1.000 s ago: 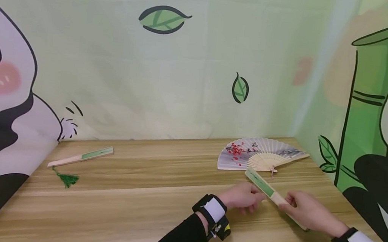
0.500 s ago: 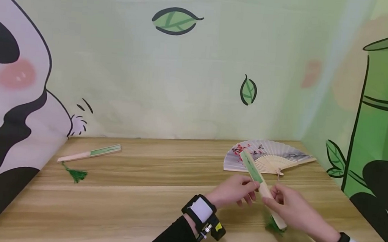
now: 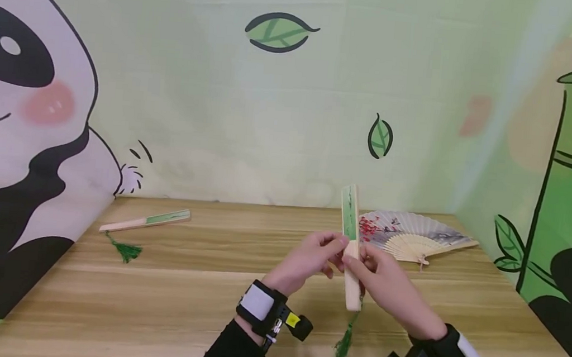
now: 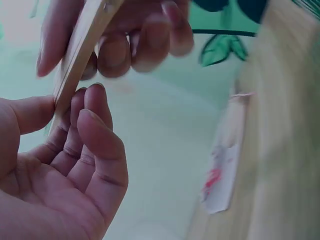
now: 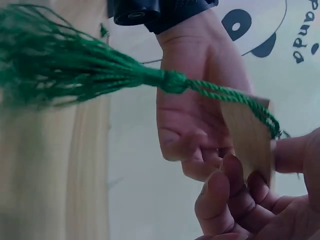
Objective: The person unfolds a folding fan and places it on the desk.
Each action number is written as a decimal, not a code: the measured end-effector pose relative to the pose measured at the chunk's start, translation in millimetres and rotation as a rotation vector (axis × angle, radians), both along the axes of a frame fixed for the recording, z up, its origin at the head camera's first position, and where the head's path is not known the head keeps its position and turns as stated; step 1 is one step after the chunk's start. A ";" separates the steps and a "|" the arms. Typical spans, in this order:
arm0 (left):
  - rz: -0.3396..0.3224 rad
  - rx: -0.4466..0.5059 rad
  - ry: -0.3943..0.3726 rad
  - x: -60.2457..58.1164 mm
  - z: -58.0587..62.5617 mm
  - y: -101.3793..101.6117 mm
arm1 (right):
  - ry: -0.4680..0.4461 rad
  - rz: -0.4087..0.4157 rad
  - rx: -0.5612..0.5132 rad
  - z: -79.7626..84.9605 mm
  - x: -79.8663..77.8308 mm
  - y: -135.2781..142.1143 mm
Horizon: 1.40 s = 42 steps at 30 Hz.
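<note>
A folded hand fan (image 3: 351,273) with a green patterned band stands nearly upright above the table, its green tassel (image 3: 344,343) dangling from the lower end. My left hand (image 3: 307,258) pinches its left edge between thumb and fingers around mid-length. From the other side my right hand (image 3: 389,279) pinches it slightly lower. Close up in the left wrist view, the wooden side of the folded fan (image 4: 80,55) lies between the left thumb and fingers. The right wrist view shows the tassel (image 5: 125,70) hanging on a looped cord at the fan's end.
An opened fan (image 3: 413,233) with red blossoms lies at the back right of the wooden table (image 3: 165,298). Another folded fan (image 3: 146,221) with a green tassel lies at the back left. A cloth backdrop (image 3: 195,110) with panda drawings rises behind and beside the table.
The folded fan has been lifted, moved left and turned from slanted to nearly upright. My left hand has come from beside it to pinching it. The head view has shifted left.
</note>
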<state>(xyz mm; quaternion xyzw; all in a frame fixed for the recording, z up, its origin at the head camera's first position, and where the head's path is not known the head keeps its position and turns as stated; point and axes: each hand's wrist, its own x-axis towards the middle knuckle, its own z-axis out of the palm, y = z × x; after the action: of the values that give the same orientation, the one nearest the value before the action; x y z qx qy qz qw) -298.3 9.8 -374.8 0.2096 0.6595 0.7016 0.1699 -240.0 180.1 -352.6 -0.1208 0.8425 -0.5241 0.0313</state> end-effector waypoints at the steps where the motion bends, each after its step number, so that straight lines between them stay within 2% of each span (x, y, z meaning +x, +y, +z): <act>1: 0.010 0.014 0.000 -0.9 3.1 -4.8 | 0.004 0.004 -0.031 2.5 -2.1 -6.2; 5: 0.046 0.055 0.026 -2.9 13.3 -25.6 | 0.032 0.043 -0.125 12.6 -9.6 -30.4; 8: 0.101 0.074 0.060 -2.4 20.3 -41.2 | 0.054 0.024 -0.125 21.7 -13.6 -48.1; 14: 0.256 0.055 0.130 1.5 33.6 -61.3 | 0.154 -0.021 -0.019 38.1 -19.9 -74.2; 20: 0.341 0.061 0.198 4.8 43.4 -67.7 | 0.214 -0.017 0.092 54.5 -22.2 -81.7; 25: 0.384 0.018 0.257 5.1 44.8 -68.3 | 0.196 -0.026 0.094 57.0 -24.6 -79.5; 32: 0.447 -0.006 0.280 7.0 45.2 -63.5 | 0.220 -0.063 0.072 53.0 -28.0 -76.6; 35: 0.448 -0.004 0.292 6.5 45.6 -62.0 | 0.234 -0.083 0.065 52.9 -28.8 -74.9; 42: 0.421 0.027 0.302 6.9 45.0 -62.2 | 0.205 -0.114 -0.019 52.0 -28.2 -74.0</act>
<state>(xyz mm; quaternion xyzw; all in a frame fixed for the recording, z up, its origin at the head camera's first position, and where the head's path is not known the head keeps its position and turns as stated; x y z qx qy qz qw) -291.4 -52.5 -329.8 0.1726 0.6972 0.6908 -0.0830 -268.2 106.1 -300.6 -0.1261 0.8416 -0.5181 -0.0860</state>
